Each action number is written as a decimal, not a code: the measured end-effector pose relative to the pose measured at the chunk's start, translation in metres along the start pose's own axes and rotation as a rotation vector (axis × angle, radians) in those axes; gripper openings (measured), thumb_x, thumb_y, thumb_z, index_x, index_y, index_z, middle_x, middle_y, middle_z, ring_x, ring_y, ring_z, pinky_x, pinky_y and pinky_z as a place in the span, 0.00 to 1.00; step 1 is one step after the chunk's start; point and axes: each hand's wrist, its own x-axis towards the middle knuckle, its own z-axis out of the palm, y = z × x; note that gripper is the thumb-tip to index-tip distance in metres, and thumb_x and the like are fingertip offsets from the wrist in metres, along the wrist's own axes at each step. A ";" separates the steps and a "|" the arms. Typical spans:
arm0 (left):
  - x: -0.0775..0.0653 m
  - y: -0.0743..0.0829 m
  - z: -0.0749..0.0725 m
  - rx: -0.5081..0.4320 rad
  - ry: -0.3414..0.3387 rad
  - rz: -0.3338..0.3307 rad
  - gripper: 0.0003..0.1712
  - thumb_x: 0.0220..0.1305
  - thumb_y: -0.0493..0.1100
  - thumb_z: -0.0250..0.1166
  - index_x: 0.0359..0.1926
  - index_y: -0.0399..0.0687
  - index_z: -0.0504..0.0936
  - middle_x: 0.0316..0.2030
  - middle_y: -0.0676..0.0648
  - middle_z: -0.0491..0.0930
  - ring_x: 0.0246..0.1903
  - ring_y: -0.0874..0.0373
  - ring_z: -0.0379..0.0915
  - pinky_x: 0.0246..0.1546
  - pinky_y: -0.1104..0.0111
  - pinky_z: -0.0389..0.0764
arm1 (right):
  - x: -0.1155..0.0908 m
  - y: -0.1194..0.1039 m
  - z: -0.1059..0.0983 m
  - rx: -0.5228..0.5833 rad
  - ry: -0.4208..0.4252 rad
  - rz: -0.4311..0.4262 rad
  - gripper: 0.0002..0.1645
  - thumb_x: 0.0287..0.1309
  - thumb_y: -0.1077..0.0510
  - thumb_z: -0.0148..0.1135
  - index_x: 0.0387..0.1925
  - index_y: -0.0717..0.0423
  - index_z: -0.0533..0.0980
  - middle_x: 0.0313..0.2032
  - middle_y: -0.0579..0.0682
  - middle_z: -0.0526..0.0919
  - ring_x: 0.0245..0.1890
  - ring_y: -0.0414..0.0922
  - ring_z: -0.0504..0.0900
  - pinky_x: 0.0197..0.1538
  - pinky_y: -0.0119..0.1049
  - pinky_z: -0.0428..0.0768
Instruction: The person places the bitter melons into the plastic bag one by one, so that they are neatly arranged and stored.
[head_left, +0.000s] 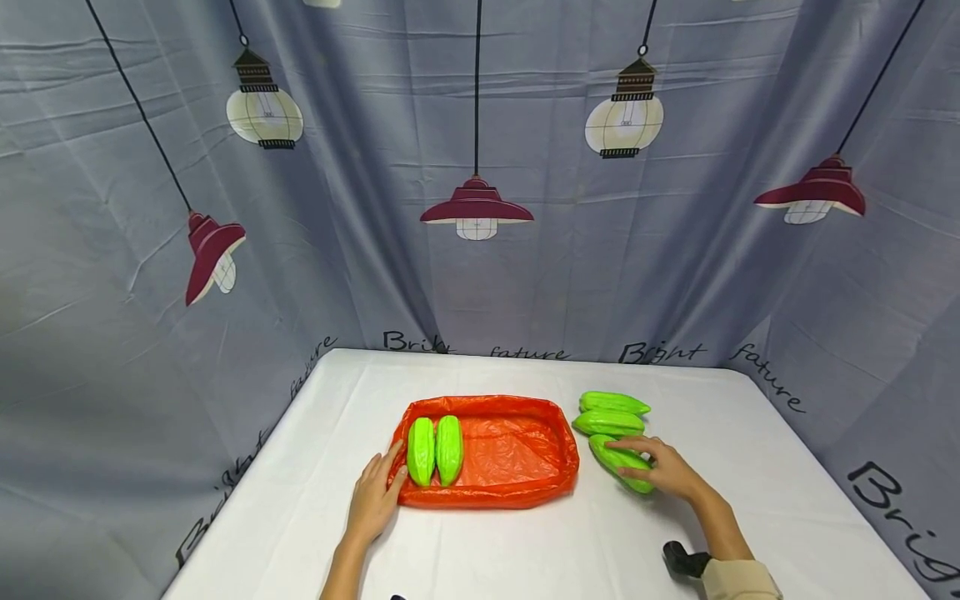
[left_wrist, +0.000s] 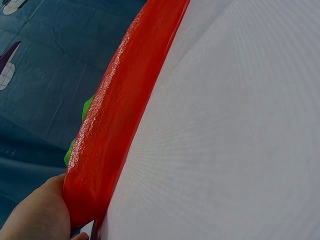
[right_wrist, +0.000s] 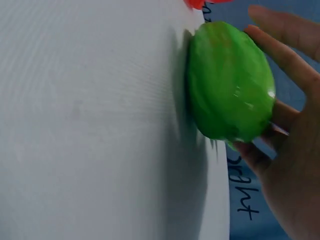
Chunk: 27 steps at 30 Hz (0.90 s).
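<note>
A red basket [head_left: 487,500], its lining shiny and wrinkled, sits on the table. Two green ridged gourds [head_left: 421,452] lie side by side in its left end. My left hand [head_left: 373,496] rests against the basket's left rim near the front corner, fingers extended; the left wrist view has part of it at that corner. To the right of the basket, my right hand [head_left: 663,468] holds a green gourd [right_wrist: 230,82] on the table, fingers over one side and thumb at the other. Behind it lie two similar gourds, a nearer one [head_left: 607,422] and a farther one [head_left: 613,402].
A white cloth covers the table [head_left: 495,554]. Grey-blue curtains [head_left: 480,283] with printed lamps and lettering surround it on the back and sides. A dark strap-like piece [head_left: 684,560] is at the right wrist.
</note>
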 end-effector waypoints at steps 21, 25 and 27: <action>0.001 0.001 -0.002 -0.011 0.009 0.026 0.26 0.76 0.47 0.52 0.69 0.42 0.68 0.64 0.31 0.69 0.66 0.31 0.57 0.62 0.34 0.56 | -0.014 -0.018 0.000 0.239 -0.196 0.224 0.42 0.54 0.52 0.72 0.68 0.59 0.68 0.51 0.61 0.76 0.27 0.43 0.74 0.33 0.37 0.69; 0.001 0.000 -0.002 -0.005 -0.005 0.011 0.27 0.76 0.47 0.53 0.70 0.42 0.68 0.65 0.32 0.69 0.67 0.31 0.57 0.62 0.34 0.56 | -0.019 -0.021 0.004 0.265 -0.177 0.218 0.44 0.53 0.51 0.74 0.69 0.59 0.67 0.58 0.70 0.72 0.35 0.47 0.81 0.39 0.39 0.78; 0.000 0.000 -0.001 -0.007 -0.010 0.007 0.27 0.76 0.47 0.53 0.70 0.42 0.67 0.65 0.32 0.69 0.67 0.31 0.56 0.62 0.34 0.56 | -0.023 -0.023 0.006 0.273 -0.164 0.227 0.45 0.52 0.51 0.75 0.69 0.58 0.67 0.57 0.71 0.73 0.37 0.47 0.82 0.40 0.38 0.80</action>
